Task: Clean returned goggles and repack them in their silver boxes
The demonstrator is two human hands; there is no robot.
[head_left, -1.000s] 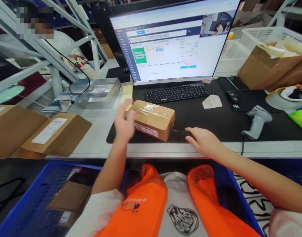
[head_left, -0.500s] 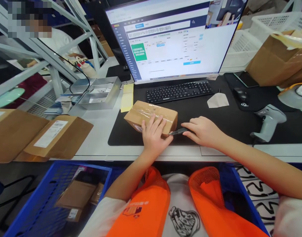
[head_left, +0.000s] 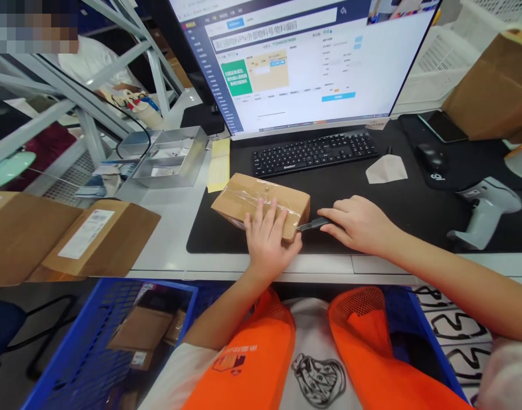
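A small brown cardboard box point(head_left: 252, 191) with clear tape across its top lies on the black desk mat point(head_left: 218, 236). My left hand point(head_left: 269, 245) holds it steady, fingers spread over the top face and thumb at the near right corner. In my right hand point(head_left: 361, 225) is a dark utility knife point(head_left: 314, 223), pinched by the handle with the index finger along it. Its tip meets the box's right end close to my left thumb. Whether the blade has cut in, I cannot tell.
Behind the box stand a keyboard point(head_left: 314, 151) and a monitor point(head_left: 286, 68). A barcode scanner point(head_left: 485, 213) and a mouse point(head_left: 431, 158) lie to the right. At left are opened cartons point(head_left: 115, 242) and a grey tray point(head_left: 192, 162). A blue crate point(head_left: 73, 347) sits below. Another person point(head_left: 101, 65) is beyond the frame.
The knife tip sits slightly higher along the box's right end, and the box is turned a little. A beige picture has appeared on the monitor. My view has shifted slightly.
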